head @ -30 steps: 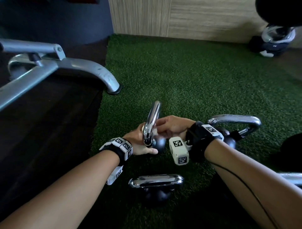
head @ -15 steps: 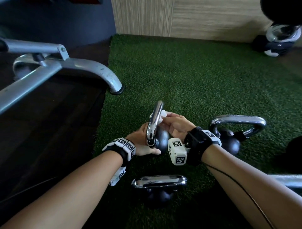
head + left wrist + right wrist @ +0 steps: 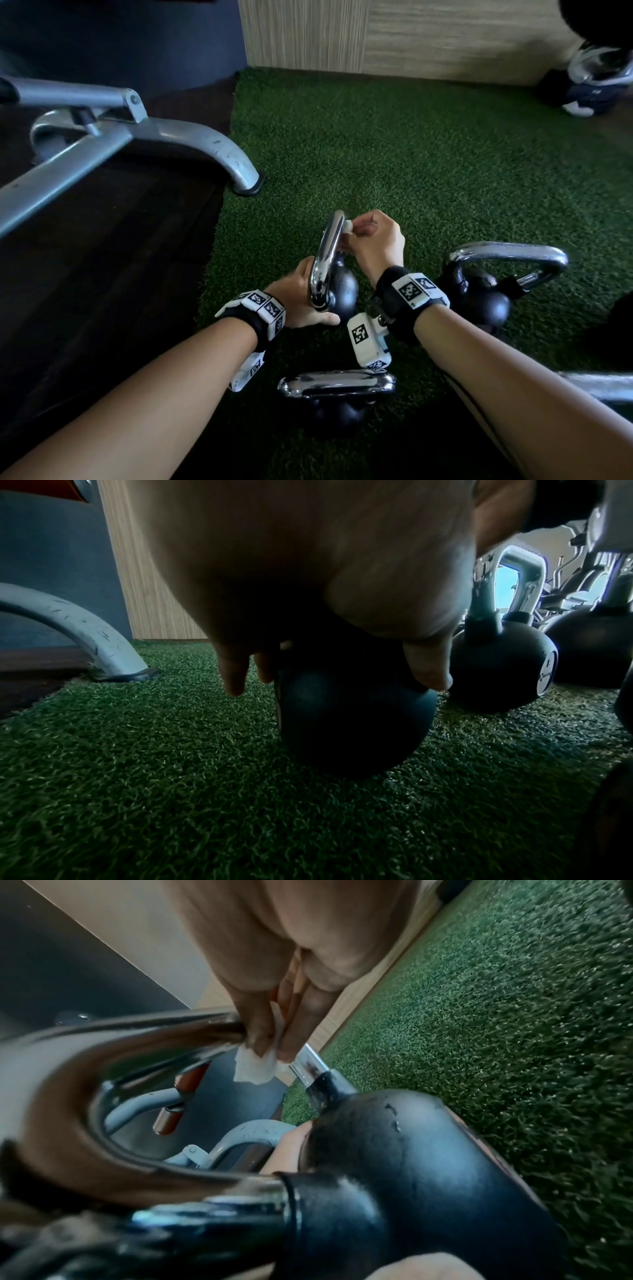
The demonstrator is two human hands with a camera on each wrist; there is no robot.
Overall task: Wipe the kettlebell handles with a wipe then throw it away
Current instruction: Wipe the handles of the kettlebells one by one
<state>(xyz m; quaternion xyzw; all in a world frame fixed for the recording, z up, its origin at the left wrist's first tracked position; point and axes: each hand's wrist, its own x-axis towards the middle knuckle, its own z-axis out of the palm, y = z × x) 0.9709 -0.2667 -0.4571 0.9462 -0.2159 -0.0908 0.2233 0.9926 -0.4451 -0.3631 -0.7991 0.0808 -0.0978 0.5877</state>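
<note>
A small black kettlebell [image 3: 340,289] with a chrome handle [image 3: 327,255] stands on the green turf. My left hand [image 3: 301,298] grips its body from the near left, with the thumb [image 3: 428,666] on one side of the ball [image 3: 352,723] and the fingers on the other. My right hand [image 3: 371,238] pinches a white wipe [image 3: 347,226] against the far upper part of the handle; in the right wrist view the wipe [image 3: 257,1064] sticks out below the fingertips on the chrome handle [image 3: 143,1042]. Most of the wipe is hidden inside the hand.
A second kettlebell [image 3: 337,394] stands close in front of me and a larger one [image 3: 486,291] to the right. A grey machine leg [image 3: 219,150] ends on the turf's left edge, beside dark flooring. More weights [image 3: 596,82] sit far right by the wall.
My right hand has slid the wipe up along the handle, from near the ball to the top far end. The left hand stays on the kettlebell body.
</note>
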